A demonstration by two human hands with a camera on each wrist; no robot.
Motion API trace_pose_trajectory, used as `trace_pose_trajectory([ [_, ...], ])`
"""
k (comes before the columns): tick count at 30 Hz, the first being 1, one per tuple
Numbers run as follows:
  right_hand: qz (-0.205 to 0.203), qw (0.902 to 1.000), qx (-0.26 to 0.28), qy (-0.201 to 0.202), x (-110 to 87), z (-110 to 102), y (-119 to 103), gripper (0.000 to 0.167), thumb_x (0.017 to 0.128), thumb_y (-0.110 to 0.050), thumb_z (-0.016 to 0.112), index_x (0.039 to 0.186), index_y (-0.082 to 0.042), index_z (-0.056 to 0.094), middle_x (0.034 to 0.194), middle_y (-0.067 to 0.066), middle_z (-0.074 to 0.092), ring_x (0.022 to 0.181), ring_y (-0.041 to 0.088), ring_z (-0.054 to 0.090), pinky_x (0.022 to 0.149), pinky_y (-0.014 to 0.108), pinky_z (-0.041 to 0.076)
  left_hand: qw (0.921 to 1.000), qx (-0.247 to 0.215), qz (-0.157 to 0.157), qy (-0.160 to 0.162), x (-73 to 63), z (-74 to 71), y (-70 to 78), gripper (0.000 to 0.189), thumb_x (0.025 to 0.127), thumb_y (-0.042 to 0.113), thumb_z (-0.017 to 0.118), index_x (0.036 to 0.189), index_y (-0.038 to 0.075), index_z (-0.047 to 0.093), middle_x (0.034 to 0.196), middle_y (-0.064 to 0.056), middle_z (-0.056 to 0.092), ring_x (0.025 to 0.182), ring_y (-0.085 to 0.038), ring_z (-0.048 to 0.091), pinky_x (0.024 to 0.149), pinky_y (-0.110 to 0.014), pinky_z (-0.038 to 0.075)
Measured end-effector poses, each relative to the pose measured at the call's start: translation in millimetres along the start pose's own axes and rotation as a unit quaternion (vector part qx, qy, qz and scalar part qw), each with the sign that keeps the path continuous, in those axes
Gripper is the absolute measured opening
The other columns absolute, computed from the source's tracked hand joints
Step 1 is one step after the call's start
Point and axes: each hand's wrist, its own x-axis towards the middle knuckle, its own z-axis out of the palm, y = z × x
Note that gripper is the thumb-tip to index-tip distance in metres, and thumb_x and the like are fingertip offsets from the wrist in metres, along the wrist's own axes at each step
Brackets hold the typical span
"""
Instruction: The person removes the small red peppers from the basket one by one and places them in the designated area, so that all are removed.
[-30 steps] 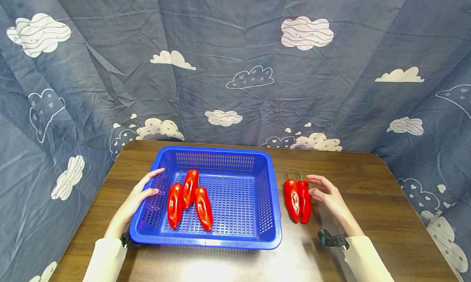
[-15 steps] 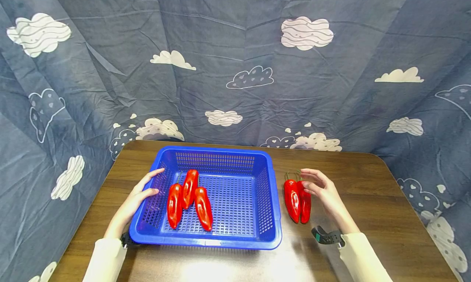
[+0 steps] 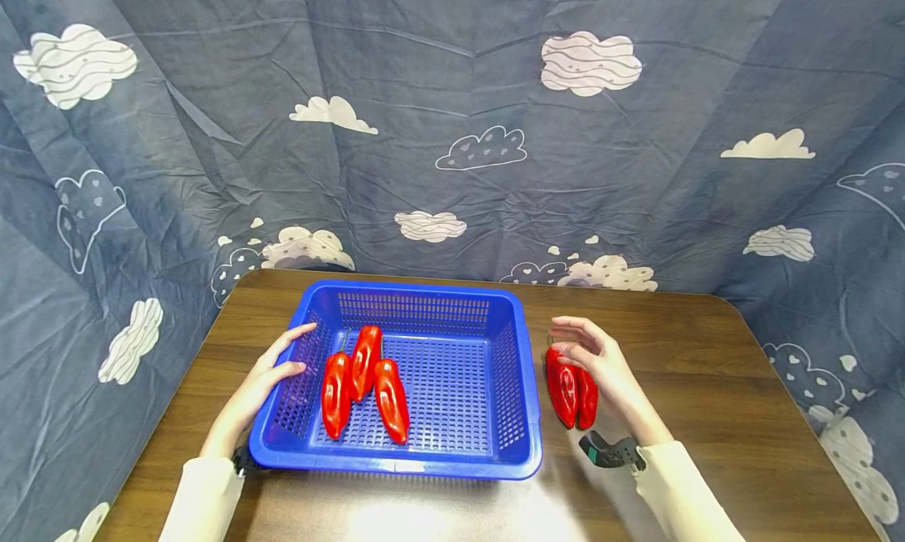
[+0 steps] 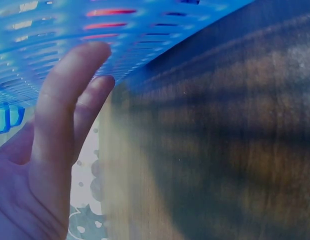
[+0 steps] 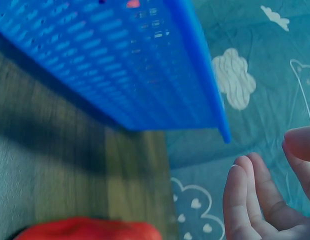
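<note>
Three red peppers (image 3: 364, 365) in blue basket (image 3: 339, 461), two more peppers (image 3: 563, 393) right of it on surface (image 3: 707, 369). Left hand (image 3: 256, 386) spread at basket's left rim, contact unclear; right hand (image 3: 601, 365) loosely curved, holding nothing, above the pair.

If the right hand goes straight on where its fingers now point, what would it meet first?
Most likely the blue basket's right rim, though the right hand may be high enough to pass over; depth is unclear.

Two glossy red peppers (image 3: 563, 393) lie side by side below the right grip (image 3: 601, 361), while an upright blue perforated basket (image 3: 417, 287) holding three similar peppers (image 3: 364, 365) sits against the left grip (image 3: 258, 381).
</note>
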Motion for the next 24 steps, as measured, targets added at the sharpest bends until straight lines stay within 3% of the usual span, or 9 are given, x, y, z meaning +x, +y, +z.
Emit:
trace_pose_trajectory([
  [5, -0.007, 0.9999, 0.006, -0.013, 3.8, 10, -6, 0.035, 0.093, 0.003, 0.051, 0.126, 0.011, 0.047, 0.111, 0.003, 0.064, 0.095, 0.014, 0.064, 0.082, 0.033, 0.052, 1.0000, -0.003, -0.004, 0.000, 0.0, 0.6, 1.2, 0.057, 0.096, 0.005, 0.044, 0.150, 0.013, 0.027, 0.148, -0.020, 0.026, 0.118, -0.035, 0.045, 0.083, -0.042, 0.050],
  [12, -0.007, 0.9991, 0.008, -0.042, 8.4, 27, -16, 0.036, 0.094, 0.003, 0.049, 0.128, 0.013, 0.045, 0.121, 0.036, 0.052, 0.097, 0.024, 0.065, 0.083, 0.036, 0.052, 0.9999, -0.005, -0.009, -0.002, 0.1, 1.0, 1.8, 0.057, 0.096, 0.006, 0.044, 0.150, 0.014, 0.027, 0.148, -0.021, 0.026, 0.116, -0.035, 0.046, 0.082, -0.042, 0.051],
  [16, -0.001, 0.9983, 0.014, -0.056, 11.4, 39, -20, 0.037, 0.093, 0.003, 0.051, 0.129, 0.012, 0.046, 0.121, 0.036, 0.052, 0.097, 0.028, 0.064, 0.082, 0.034, 0.052, 0.9999, -0.008, -0.009, -0.003, -0.1, 0.4, 1.8, 0.057, 0.096, 0.006, 0.044, 0.150, 0.014, 0.027, 0.148, -0.021, 0.026, 0.115, -0.036, 0.047, 0.080, -0.044, 0.051],
  [24, 0.000, 0.9954, 0.016, -0.095, 15.9, 61, -23, 0.038, 0.092, 0.004, 0.051, 0.128, 0.010, 0.048, 0.119, 0.028, 0.057, 0.094, 0.019, 0.065, 0.082, 0.035, 0.052, 0.9999, -0.010, -0.011, -0.004, -0.4, -0.2, 1.4, 0.057, 0.097, 0.007, 0.044, 0.150, 0.015, 0.027, 0.148, -0.021, 0.026, 0.116, -0.038, 0.047, 0.081, -0.045, 0.051],
])
